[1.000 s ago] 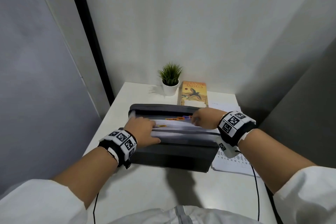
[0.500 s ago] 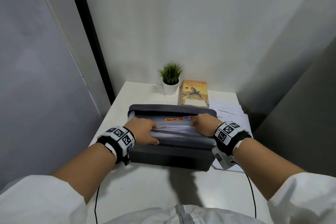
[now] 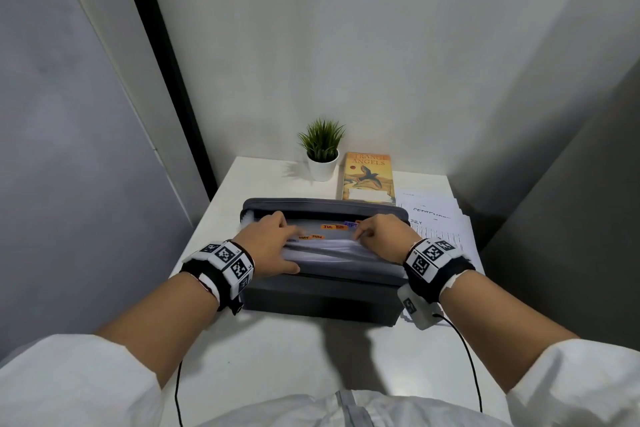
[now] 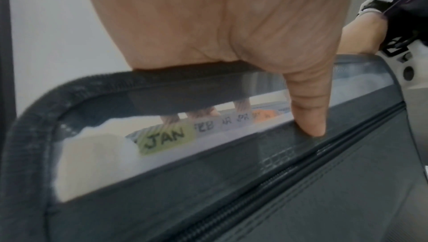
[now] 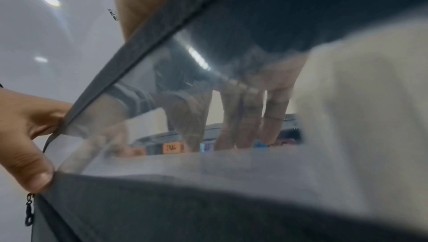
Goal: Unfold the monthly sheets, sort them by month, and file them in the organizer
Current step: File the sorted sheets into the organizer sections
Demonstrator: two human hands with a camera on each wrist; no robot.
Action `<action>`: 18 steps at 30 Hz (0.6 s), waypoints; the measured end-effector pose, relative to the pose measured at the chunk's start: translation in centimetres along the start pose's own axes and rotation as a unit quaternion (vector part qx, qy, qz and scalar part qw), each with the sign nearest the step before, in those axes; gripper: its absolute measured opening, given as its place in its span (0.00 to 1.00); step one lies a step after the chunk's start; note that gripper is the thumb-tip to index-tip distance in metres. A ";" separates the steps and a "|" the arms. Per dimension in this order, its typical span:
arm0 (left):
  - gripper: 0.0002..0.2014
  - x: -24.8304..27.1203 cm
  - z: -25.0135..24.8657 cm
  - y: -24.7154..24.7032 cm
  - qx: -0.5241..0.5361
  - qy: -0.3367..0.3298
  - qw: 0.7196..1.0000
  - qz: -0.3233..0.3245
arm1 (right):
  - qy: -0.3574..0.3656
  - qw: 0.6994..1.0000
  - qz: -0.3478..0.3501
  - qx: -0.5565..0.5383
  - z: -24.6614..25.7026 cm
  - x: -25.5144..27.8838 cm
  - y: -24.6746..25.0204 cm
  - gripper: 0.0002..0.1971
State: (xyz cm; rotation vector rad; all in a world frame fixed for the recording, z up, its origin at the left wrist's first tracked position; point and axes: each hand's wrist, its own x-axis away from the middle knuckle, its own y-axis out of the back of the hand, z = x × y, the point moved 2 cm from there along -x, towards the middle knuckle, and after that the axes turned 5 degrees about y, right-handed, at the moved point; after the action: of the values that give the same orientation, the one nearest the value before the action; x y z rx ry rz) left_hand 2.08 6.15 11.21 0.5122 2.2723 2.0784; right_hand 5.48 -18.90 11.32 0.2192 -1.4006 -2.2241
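While the right hand (image 3: 379, 236) slides back toward six o'clock, both hands' fingers curl into the organizer (image 3: 322, 298), left hand (image 3: 273, 246) parting dividers; sheets (image 3: 440, 229) wait at three o'clock, unfiled.

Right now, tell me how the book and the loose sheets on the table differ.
The book lies behind the organizer, next to the potted plant; the loose sheets lie to the organizer's right. The book has a coloured cover with a bird; the sheets are white with black print, JULY and SEPTEMBER partly legible. The book is one bound item; the sheets are fanned, overlapping. Both lie flat on the white table, untouched by the hands.
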 end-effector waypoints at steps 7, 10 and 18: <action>0.26 -2.2 -3.5 0.1 -0.023 -0.013 0.999 0.043 | -0.001 1.000 -0.012 0.009 -0.1 0.2 -0.6 0.09; 0.24 -3.3 -4.5 -0.2 -0.038 -0.002 0.997 0.070 | -0.006 0.988 -0.094 -0.118 -2.2 1.0 1.2 0.09; 0.17 -5.1 -4.0 -0.7 -0.059 0.026 0.998 0.019 | -0.380 0.846 -0.205 -0.313 -20.6 8.5 0.1 0.10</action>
State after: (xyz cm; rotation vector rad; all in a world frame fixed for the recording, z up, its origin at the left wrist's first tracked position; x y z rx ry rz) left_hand 5.83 0.94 9.98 0.5044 2.1668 2.2521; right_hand 6.20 -39.58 2.96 -0.7341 -0.8836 -3.1947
